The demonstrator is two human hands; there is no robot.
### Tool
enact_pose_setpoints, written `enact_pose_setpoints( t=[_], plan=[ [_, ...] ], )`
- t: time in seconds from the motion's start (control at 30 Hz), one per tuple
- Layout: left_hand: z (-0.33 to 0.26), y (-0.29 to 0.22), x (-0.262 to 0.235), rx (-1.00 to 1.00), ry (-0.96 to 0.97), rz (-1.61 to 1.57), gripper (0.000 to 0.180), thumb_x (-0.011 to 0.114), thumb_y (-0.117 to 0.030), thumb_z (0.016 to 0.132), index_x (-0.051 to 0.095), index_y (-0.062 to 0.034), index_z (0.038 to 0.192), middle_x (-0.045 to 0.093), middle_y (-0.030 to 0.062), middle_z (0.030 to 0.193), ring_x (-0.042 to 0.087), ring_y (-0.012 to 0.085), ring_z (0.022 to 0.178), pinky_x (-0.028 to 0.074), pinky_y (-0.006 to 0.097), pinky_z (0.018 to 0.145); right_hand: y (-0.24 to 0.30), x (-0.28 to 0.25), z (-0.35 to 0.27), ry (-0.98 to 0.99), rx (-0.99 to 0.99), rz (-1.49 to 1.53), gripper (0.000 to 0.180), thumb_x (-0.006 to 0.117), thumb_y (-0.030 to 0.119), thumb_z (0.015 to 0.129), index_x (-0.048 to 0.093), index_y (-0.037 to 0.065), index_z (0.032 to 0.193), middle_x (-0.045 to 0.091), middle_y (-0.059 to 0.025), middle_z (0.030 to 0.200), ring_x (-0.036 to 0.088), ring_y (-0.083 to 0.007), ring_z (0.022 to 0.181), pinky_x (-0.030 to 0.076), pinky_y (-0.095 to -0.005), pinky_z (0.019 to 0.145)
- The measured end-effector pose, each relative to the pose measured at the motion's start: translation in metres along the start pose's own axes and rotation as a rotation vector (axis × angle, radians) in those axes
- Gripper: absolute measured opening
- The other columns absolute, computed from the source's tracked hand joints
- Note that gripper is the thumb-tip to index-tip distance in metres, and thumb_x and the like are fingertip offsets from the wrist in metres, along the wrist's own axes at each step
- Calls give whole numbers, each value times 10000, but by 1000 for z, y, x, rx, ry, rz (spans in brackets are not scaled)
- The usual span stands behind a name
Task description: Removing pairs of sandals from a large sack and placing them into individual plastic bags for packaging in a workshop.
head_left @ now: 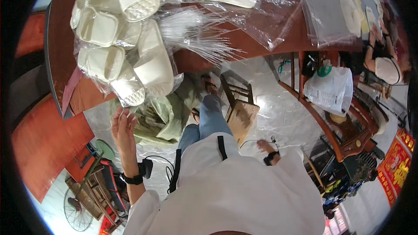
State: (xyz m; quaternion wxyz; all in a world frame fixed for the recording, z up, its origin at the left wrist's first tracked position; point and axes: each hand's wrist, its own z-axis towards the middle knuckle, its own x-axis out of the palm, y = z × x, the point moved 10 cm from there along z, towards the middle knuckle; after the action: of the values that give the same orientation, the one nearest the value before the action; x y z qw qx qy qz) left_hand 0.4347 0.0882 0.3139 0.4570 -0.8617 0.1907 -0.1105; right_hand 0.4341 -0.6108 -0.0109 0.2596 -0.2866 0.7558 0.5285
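My left hand point(125, 129) is raised at the near left edge of the table, its fingers stretched out and nothing visible in them. Just beyond its fingertips lie white slippers point(152, 70) in clear plastic bags, several pairs piled at the table's left end. Beside them spreads a bundle of thin clear-white plastic strips point(198, 35). Low at my right side hangs my right hand point(264, 146), small and slightly blurred, its fingers apart and holding nothing I can see. It is nearest to a wooden stool point(244, 117).
The brown table point(196, 61) spans the far side, with flat plastic bags point(324, 13) on its right. Below it sits a green sack point(161, 122). A wooden chair point(313, 124) with a white bag point(328, 89) stands right. Another person point(387, 67) sits far right.
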Motion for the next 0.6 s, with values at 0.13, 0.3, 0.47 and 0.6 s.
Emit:
enact_pose_setpoints(
  t=[0.13,0.3,0.47,0.6],
  plan=[
    [-16,30,21,-82,79,210,298,540,-110,923,520,-40,1212,602,72,1061,620,150,894,527,272,762,152,91,36,-153,187,693,169,556,245,840,546,106,936,564,-24,792,575,-198,685,495,-384,585],
    [-33,47,-15,-99,127,229,291,538,-112,924,526,-45,1208,608,64,1036,619,143,889,526,273,761,153,195,12,1,536,1028,201,470,239,881,504,99,740,443,-30,612,499,-196,572,425,-352,517],
    [-54,76,-43,-67,178,383,275,531,-108,927,532,-50,1196,611,58,1024,616,141,879,522,278,763,31,126,11,-637,1684,748,545,542,414,881,456,-11,1213,611,-228,1021,583,-348,970,486,-426,756],
    [-61,115,-83,-110,233,421,255,532,-129,928,542,-48,1169,612,58,1026,617,144,876,516,273,762,-27,107,33,-953,1443,1276,810,454,607,873,389,-63,1322,469,-212,1294,521,-307,1124,409,-388,954]
  ],
)
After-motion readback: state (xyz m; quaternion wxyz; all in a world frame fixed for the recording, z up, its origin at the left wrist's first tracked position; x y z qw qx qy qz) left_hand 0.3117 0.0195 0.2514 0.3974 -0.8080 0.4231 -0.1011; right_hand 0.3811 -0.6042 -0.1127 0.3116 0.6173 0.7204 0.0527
